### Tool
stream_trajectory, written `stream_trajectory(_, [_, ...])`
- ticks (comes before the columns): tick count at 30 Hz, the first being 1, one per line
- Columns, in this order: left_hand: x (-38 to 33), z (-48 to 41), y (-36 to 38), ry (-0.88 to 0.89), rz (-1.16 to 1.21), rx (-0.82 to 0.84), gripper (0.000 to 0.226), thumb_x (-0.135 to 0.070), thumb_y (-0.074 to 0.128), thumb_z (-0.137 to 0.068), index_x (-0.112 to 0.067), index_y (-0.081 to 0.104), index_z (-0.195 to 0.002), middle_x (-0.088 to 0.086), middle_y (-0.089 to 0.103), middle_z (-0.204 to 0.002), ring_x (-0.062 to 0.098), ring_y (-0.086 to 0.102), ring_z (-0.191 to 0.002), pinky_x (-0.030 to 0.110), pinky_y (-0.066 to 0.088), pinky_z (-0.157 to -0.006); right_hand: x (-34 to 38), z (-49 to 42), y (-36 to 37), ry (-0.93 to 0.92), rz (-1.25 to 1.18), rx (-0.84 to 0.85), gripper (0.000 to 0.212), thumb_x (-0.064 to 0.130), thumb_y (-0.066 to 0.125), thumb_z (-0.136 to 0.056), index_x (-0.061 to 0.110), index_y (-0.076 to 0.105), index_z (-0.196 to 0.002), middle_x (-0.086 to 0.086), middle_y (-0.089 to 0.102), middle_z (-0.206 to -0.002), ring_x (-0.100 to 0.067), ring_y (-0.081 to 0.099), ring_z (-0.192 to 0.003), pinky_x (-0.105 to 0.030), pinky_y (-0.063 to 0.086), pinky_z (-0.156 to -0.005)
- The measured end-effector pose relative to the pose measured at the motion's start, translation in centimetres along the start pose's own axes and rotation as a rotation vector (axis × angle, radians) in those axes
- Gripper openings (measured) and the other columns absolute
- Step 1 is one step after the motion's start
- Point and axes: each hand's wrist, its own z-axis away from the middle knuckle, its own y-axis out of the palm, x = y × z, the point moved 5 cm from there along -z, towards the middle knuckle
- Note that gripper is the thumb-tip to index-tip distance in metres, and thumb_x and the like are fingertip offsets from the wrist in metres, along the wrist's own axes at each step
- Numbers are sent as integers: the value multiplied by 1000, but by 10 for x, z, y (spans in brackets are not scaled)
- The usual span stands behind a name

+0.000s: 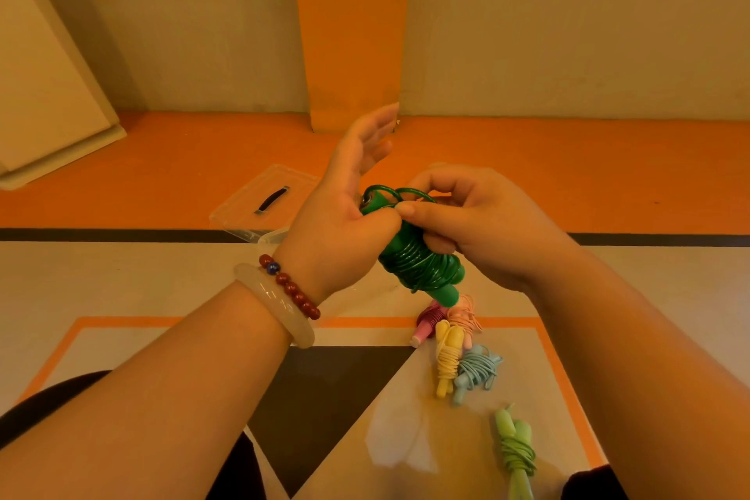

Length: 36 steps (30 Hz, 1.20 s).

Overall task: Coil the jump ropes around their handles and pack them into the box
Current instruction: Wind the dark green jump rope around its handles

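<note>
I hold a dark green jump rope (418, 264) above the table; its cord is wound in tight coils around the two handles. My left hand (341, 223) has its fingers stretched upward while the thumb clamps the top of the handles against the palm. My right hand (479, 223) pinches a loose loop of the green cord at the top between thumb and forefinger, with its other fingers curled round the bundle. A clear box rim (271, 238) peeks out behind my left wrist, mostly hidden.
A clear lid (264, 199) with a black handle lies beyond my left hand. Coiled ropes lie on the table below my hands: dark red (426, 323), pink (464, 315), yellow (446, 357), light blue (475, 371) and light green (515, 447).
</note>
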Motion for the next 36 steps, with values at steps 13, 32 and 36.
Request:
stream_trajectory(13, [16, 14, 22, -103, -93, -271, 44, -29, 40, -101, -25, 35, -144, -5, 48, -138, 4, 48, -123, 21, 44, -99, -7, 0, 0, -9, -192, -365, 15, 17, 61, -93, 18, 64, -79, 5, 51, -52, -8, 46, -49, -18, 41, -49])
stream_trajectory(32, [6, -1, -2, -38, -66, -188, 32, -8, 40, -100, -37, 48, -112, -15, 58, -97, -3, 59, -82, 21, 53, -72, -3, -1, 12, -38, -647, -218, 26, 11, 43, -100, 11, 69, -99, -7, 71, -87, -15, 67, -78, -30, 57, -76])
stream_trajectory(36, [1, -1, -4, 19, -185, -87, 35, -14, 43, -99, -47, 44, -111, -14, 55, -106, -3, 57, -90, 13, 49, -73, -9, -2, 5, -14, -617, -190, 17, 15, 55, -88, 11, 70, -93, -7, 73, -88, -19, 70, -80, -37, 58, -79])
